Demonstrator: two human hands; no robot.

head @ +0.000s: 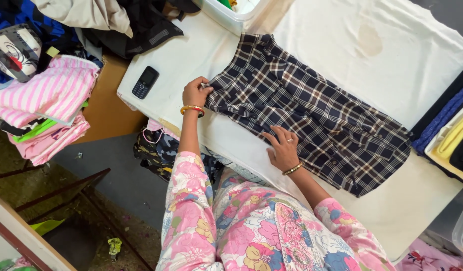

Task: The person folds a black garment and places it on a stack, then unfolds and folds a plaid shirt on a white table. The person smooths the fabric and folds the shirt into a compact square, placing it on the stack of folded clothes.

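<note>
A dark navy plaid garment (311, 105) lies flat on the white-covered table (402, 55), running from upper left to lower right. My left hand (196, 93) pinches the garment's left edge near its corner. My right hand (283, 149) rests flat with fingers spread on the garment's near edge, about midway along. Both wrists carry bangles, and my sleeves are pink floral.
A small black phone (145, 82) lies on the table left of the garment. Pink striped folded clothes (46, 100) are stacked at left beside a dark clothes heap (136, 25). A clear plastic bin (231, 12) stands at the top, and folded fabrics (449, 130) at right.
</note>
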